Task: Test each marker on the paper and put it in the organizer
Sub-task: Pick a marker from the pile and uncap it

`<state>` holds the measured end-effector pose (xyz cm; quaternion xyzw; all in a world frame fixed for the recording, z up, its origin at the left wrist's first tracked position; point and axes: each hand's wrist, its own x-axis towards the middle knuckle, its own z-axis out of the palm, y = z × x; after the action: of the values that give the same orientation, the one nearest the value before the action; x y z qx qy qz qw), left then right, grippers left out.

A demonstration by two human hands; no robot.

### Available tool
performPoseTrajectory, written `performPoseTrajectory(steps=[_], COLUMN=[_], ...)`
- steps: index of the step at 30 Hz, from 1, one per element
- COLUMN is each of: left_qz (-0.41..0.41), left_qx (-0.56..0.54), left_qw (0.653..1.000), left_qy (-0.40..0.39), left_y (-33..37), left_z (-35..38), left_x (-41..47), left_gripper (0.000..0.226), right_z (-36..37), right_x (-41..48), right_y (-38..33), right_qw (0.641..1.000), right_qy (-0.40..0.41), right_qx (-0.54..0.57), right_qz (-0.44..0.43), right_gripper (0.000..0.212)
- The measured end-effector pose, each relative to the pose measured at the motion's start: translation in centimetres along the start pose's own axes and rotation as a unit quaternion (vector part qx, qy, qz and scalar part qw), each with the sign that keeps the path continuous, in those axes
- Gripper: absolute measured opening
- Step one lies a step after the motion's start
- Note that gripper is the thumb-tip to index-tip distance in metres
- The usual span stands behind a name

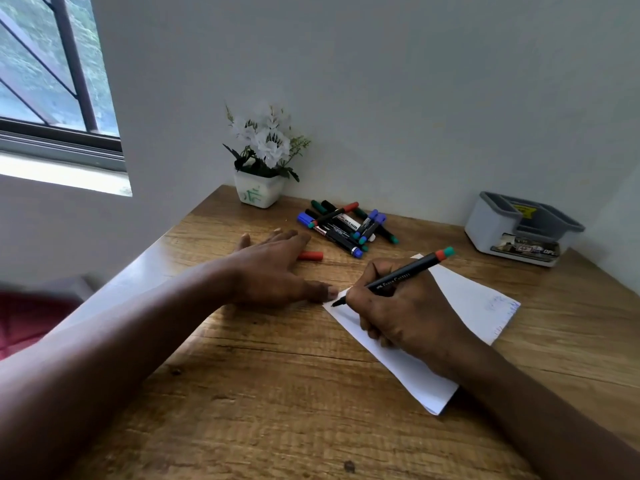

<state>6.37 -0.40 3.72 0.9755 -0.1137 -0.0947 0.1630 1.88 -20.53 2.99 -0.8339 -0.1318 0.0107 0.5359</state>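
Our right hand (405, 313) grips the black marker (405, 273), tip on the left corner of the paper (467, 299). Our left hand (273, 268) lies flat on the counter (277, 393) beside it, fingers straight, thumb at that corner; the organizer (523, 228) stands far right.

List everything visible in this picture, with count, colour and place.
marker: one, black, red-and-green end, in the right hand, tip at the edge of the paper.
paper: one, white, under the right hand.
marker heap: several, black with blue, green, red ends, table's back.
red cap: one, red, beyond the left hand.
organizer: one, grey-white, back right.
flower pot: one, white, back corner.
table: one, brown wood.
window: one, dark frame, upper left.
left hand: one, flat on the table beside the paper.
right hand: one, grips the marker.
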Motion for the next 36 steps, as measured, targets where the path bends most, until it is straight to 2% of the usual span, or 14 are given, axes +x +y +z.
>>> performPoseTrajectory(steps=[8,19,29,36], left_qz=[0.002,0.003,0.009,0.008], left_qx=[0.005,0.008,0.013,0.015], left_qw=[1.000,1.000,1.000,1.000], left_qy=[-0.002,-0.007,0.000,0.003], left_y=[-0.22,-0.10,-0.37,-0.36], left_z=[-0.02,-0.11,0.01,0.03], left_x=[0.25,0.15,0.36,0.39], left_gripper=[0.104,0.104,0.104,0.104], right_z=[-0.09,0.08,0.07,0.21], right_x=[0.02,-0.22,-0.16,-0.12], right_y=[-0.17,0.04,-0.22,0.14], right_qw=[1.000,0.999,1.000,0.999], right_qy=[-0.010,-0.001,-0.008,0.037], right_qx=[0.016,0.005,0.011,0.001], right_qz=[-0.005,-0.035,-0.016,-0.031], right_gripper=[0.024,0.020,0.025,0.018])
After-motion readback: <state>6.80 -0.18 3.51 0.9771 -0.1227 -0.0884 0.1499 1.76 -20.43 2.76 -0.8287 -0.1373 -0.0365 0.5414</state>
